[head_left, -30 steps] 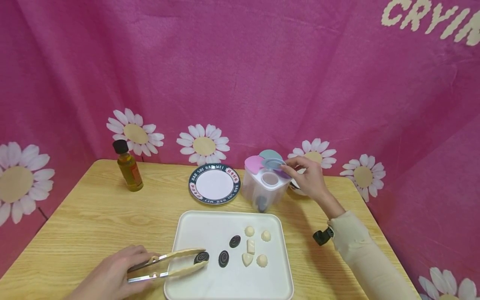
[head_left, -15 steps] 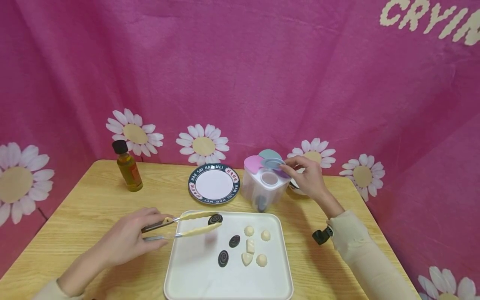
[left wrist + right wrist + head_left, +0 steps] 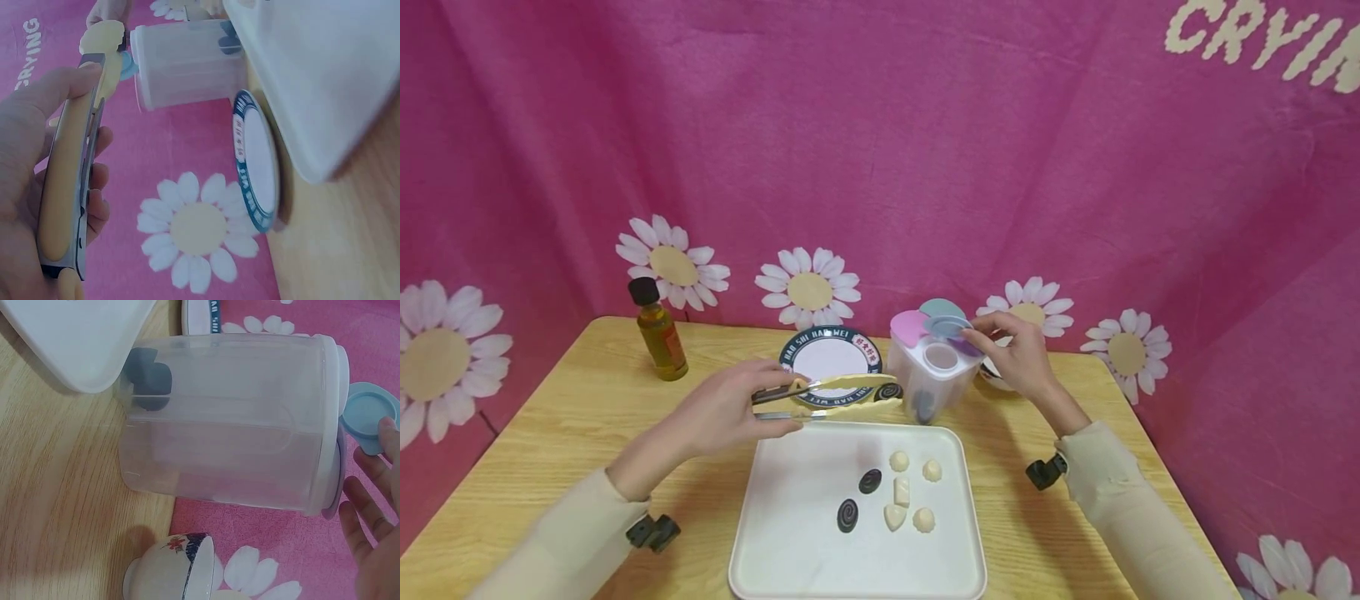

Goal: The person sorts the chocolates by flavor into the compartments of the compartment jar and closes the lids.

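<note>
My left hand (image 3: 730, 412) grips a pair of tongs (image 3: 850, 381) with cream-coloured tips. Between those tips is a dark oval swirl chocolate (image 3: 889, 392), up beside the clear storage container (image 3: 910, 379) and left of its round opening. My right hand (image 3: 1021, 354) pinches the raised blue lid (image 3: 369, 412) of that opening. Two dark pieces show at the container's bottom in the right wrist view. On the white tray (image 3: 790, 542) lie two dark swirl chocolates, one of them (image 3: 847, 515) nearer me, and several white ones, including a heart-shaped piece (image 3: 894, 517).
Behind the tray sits a round plate (image 3: 831, 357) with a dark lettered rim, partly covered by the tongs. A bottle of yellow oil (image 3: 662, 340) stands at the back left. Right of the container is a patterned bowl (image 3: 165, 569). A pink flowered cloth (image 3: 880, 167) hangs behind the table.
My left hand has lifted the dark chocolate off the tray with the tongs and carried it up and right to the container. My right hand stays at the lid.
</note>
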`<action>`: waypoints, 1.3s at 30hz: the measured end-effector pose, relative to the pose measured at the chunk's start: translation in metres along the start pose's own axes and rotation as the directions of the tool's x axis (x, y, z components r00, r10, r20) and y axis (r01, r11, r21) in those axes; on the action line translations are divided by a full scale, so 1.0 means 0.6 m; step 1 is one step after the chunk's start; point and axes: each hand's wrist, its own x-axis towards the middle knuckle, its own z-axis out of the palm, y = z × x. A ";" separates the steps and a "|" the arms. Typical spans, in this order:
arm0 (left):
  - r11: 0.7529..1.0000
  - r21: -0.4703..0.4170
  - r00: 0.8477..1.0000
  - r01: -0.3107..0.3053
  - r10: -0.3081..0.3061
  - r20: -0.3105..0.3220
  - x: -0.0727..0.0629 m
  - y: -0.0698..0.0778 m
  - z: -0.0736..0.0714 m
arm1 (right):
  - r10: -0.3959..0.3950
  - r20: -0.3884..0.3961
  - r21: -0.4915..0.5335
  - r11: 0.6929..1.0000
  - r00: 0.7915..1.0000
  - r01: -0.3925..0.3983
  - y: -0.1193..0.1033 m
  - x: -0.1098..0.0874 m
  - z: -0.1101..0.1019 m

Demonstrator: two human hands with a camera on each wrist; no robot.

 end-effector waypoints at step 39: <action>0.999 -0.024 0.998 -0.044 0.045 0.038 0.160 0.031 0.025 | -0.005 -0.004 -0.013 1.000 1.000 0.005 -0.001 0.001 0.001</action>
